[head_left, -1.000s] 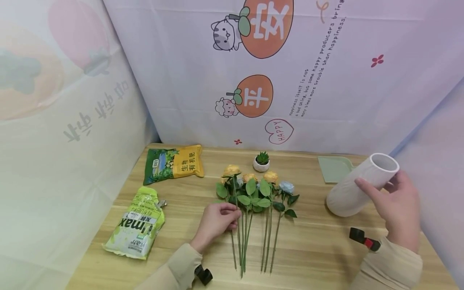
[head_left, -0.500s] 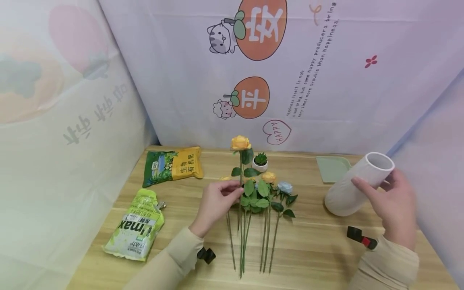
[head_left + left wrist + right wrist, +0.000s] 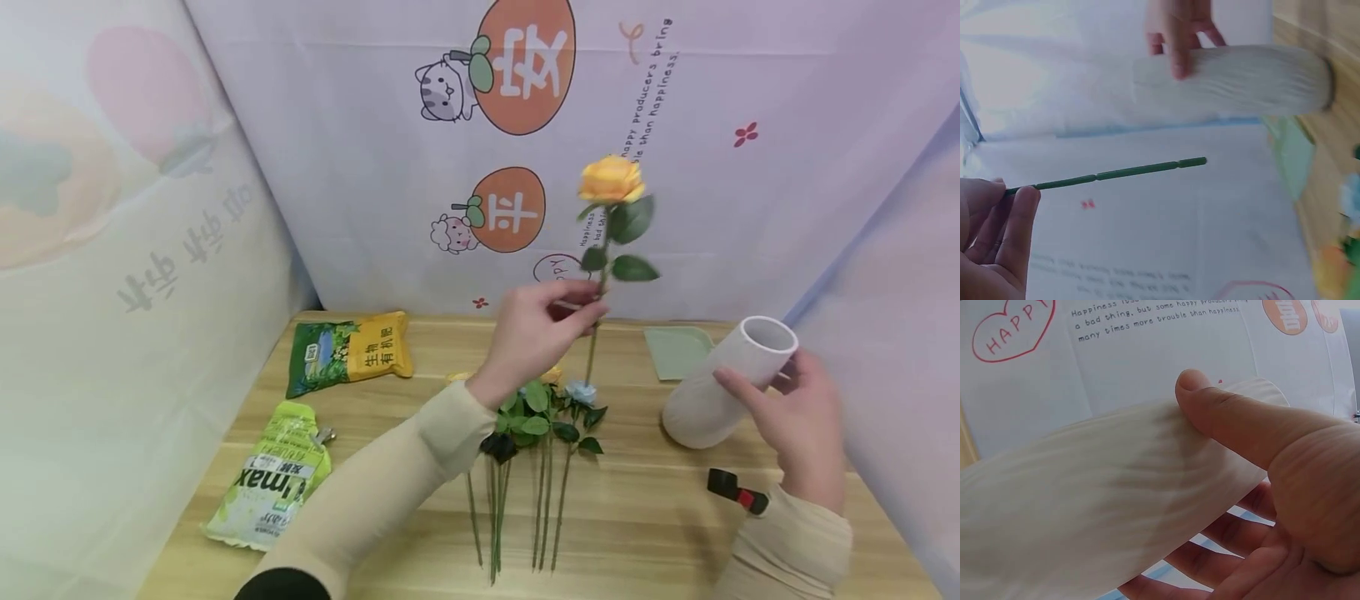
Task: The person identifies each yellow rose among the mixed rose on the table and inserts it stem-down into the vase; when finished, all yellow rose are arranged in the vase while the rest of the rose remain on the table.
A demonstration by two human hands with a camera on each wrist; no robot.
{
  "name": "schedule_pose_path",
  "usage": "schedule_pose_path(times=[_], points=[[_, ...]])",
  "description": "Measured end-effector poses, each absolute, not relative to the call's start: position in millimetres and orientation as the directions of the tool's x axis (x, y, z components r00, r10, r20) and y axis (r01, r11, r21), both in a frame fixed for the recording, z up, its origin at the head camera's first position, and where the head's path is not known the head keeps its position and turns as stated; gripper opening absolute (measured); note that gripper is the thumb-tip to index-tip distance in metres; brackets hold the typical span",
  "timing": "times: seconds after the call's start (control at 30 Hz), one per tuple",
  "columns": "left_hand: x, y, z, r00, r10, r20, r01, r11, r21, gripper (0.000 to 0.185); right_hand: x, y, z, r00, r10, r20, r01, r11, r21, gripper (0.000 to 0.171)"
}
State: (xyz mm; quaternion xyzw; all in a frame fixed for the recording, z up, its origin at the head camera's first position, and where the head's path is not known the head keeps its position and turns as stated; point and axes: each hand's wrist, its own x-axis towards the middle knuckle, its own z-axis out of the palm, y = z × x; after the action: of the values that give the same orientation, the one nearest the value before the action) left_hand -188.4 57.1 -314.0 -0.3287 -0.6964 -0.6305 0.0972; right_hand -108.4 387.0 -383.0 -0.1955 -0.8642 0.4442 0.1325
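Observation:
Between thumb and fingers my left hand point(image 3: 542, 333) pinches the stem of a yellow rose point(image 3: 611, 180), its bloom up and its dark leaves just below. The stem's lower end sticks out past the fingers in the left wrist view, where the green stem point(image 3: 1138, 170) points toward the vase. My right hand point(image 3: 797, 412) grips a white ribbed vase point(image 3: 723, 387) near its mouth, thumb on the near side and fingers behind. The vase leans to the right with its base at the table. Beneath my left forearm lie more flowers, among them a blue rose point(image 3: 581, 393) and green leaves point(image 3: 536, 396).
On the left of the wooden table point(image 3: 630, 525) lie a green and yellow bag point(image 3: 348, 352) and a lime and white pouch point(image 3: 270, 479) with a metal clip. A pale green tray point(image 3: 675, 352) lies behind the vase. Printed fabric walls stand around the table.
My left hand has picked the yellow rose out of the flowers, raised it and carried it right toward the vase. My right hand still holds the vase tilted.

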Motion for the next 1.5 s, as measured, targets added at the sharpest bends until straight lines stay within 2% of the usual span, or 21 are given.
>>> schedule_pose_path(times=[0.17, 0.3, 0.5, 0.7, 1.2, 1.5], points=[[-192.8, 107.5, -272.3, -0.750, 0.351, 0.561, 0.554, -0.129, 0.822, 0.025, -109.5, 383.7, -384.5, -0.888, 0.456, 0.061, 0.216, 0.532, -0.819, 0.092], [-192.6, 147.6, -249.9, -0.763, 0.342, 0.548, 0.512, -0.197, 0.836, 0.026, -110.1, 382.1, -386.1, -0.889, 0.453, 0.063, 0.207, 0.522, -0.827, 0.092], [-190.8, 197.1, -238.1, -0.797, 0.326, 0.509, 0.499, -0.120, 0.858, 0.027, -110.0, 381.8, -388.2, -0.886, 0.454, 0.092, 0.196, 0.548, -0.813, 0.088], [-195.6, 220.8, -247.4, -0.798, 0.312, 0.516, 0.537, -0.022, 0.843, 0.026, -109.2, 381.3, -386.8, -0.891, 0.441, 0.106, 0.186, 0.568, -0.802, 0.088], [-216.2, 233.9, -299.2, -0.779, 0.387, 0.494, 0.594, 0.201, 0.779, 0.022, -108.5, 383.9, -387.2, -0.889, 0.428, 0.161, 0.143, 0.596, -0.790, 0.084], [-214.7, 240.5, -320.5, -0.788, 0.442, 0.429, 0.566, 0.244, 0.787, 0.016, -106.8, 387.2, -386.8, -0.883, 0.433, 0.182, 0.131, 0.599, -0.790, 0.084]])
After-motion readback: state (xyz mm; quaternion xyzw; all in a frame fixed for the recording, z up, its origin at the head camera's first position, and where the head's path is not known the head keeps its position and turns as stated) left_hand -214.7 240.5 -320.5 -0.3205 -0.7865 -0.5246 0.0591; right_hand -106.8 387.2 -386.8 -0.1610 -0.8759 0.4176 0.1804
